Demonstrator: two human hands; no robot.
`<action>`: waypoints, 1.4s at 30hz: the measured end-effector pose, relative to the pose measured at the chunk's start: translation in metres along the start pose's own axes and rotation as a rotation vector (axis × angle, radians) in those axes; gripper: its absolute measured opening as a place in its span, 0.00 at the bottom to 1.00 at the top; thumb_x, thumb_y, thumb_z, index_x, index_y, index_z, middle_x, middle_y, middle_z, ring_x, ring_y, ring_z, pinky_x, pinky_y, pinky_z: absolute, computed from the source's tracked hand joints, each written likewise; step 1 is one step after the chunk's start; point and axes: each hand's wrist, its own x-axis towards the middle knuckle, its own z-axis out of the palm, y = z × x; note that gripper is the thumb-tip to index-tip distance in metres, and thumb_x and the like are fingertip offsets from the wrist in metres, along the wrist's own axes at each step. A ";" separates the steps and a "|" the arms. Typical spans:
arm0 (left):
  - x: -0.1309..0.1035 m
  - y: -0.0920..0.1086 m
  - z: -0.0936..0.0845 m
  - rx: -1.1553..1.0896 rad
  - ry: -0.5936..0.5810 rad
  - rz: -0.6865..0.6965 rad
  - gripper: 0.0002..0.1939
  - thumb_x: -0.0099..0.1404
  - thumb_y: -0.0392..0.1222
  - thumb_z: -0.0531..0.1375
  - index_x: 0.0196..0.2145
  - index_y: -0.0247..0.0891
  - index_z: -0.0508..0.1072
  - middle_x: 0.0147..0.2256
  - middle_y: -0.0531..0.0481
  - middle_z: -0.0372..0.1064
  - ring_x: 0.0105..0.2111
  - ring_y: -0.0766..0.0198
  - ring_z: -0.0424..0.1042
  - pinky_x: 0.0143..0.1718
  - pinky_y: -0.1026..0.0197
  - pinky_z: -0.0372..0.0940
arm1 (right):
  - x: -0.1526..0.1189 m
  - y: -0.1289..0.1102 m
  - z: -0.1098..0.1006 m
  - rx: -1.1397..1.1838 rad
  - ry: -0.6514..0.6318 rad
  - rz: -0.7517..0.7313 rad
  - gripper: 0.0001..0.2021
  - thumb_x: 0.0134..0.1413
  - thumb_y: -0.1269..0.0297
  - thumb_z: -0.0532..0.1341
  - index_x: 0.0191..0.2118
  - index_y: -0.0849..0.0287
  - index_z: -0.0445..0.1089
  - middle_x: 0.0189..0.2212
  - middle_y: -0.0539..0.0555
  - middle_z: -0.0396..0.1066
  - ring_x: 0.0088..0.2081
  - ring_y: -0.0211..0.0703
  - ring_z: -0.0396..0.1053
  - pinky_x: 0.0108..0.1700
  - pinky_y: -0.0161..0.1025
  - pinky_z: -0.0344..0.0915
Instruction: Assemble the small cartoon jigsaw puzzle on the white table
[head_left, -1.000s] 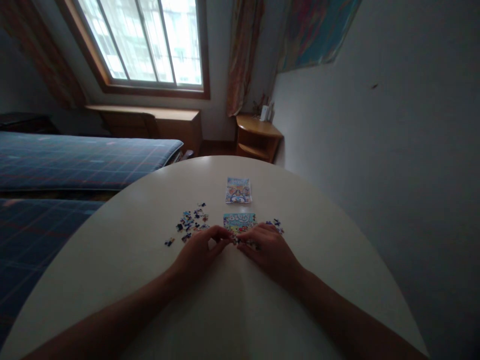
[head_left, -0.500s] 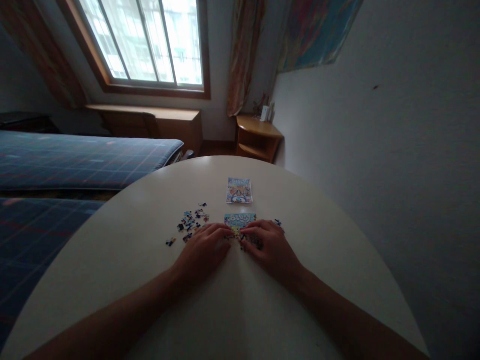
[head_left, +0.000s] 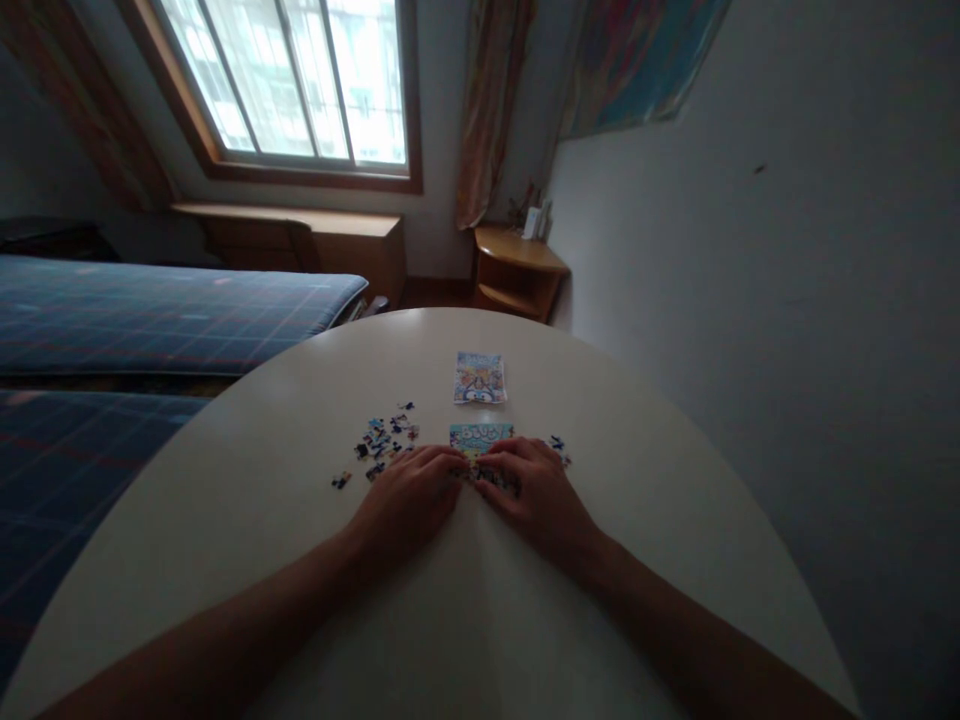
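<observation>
A partly joined jigsaw puzzle [head_left: 481, 434] with light blue lettering along its top lies on the table between my hands. My left hand [head_left: 416, 493] curls over its lower left part, fingertips and thumb closed on the edge. From the other side, my right hand [head_left: 538, 492] bends its fingers over the lower right part, with dark pieces showing between thumb and forefinger. Both hands hide much of the lower puzzle; I cannot make out a single piece in either. Loose jigsaw pieces [head_left: 380, 440] lie beyond my left hand, and a few more pieces [head_left: 557, 446] beside my right.
A printed picture sheet [head_left: 480, 378] lies beyond the puzzle on the round white table [head_left: 637, 430]. One small cluster of pieces [head_left: 341, 481] sits apart at the left. Past the table are a plaid mattress [head_left: 187, 315], a desk [head_left: 352, 226] and a corner shelf [head_left: 517, 250].
My right thumb and fingers have shifted slightly left and closer together over the puzzle's lower part. More of the top lettering shows. My left hand stays nearly in place.
</observation>
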 end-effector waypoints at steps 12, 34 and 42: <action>-0.003 0.000 -0.009 0.055 -0.075 0.168 0.17 0.68 0.35 0.57 0.54 0.45 0.71 0.50 0.46 0.71 0.50 0.55 0.69 0.52 0.47 0.67 | -0.005 0.004 -0.017 -0.004 -0.092 -0.037 0.16 0.51 0.63 0.68 0.47 0.51 0.75 0.48 0.55 0.74 0.52 0.50 0.68 0.57 0.52 0.58; -0.001 -0.003 -0.014 0.096 -0.137 0.297 0.10 0.70 0.35 0.58 0.45 0.43 0.76 0.43 0.49 0.75 0.42 0.59 0.72 0.42 0.55 0.70 | -0.007 0.009 -0.020 -0.004 -0.137 -0.077 0.12 0.52 0.62 0.68 0.45 0.50 0.76 0.49 0.54 0.73 0.52 0.51 0.68 0.57 0.53 0.58; 0.000 -0.005 -0.012 0.115 -0.144 0.295 0.14 0.70 0.33 0.57 0.48 0.46 0.76 0.43 0.48 0.74 0.42 0.59 0.71 0.42 0.56 0.69 | -0.007 0.010 -0.018 -0.029 -0.126 -0.079 0.10 0.53 0.62 0.68 0.43 0.49 0.76 0.48 0.54 0.74 0.51 0.49 0.69 0.57 0.53 0.58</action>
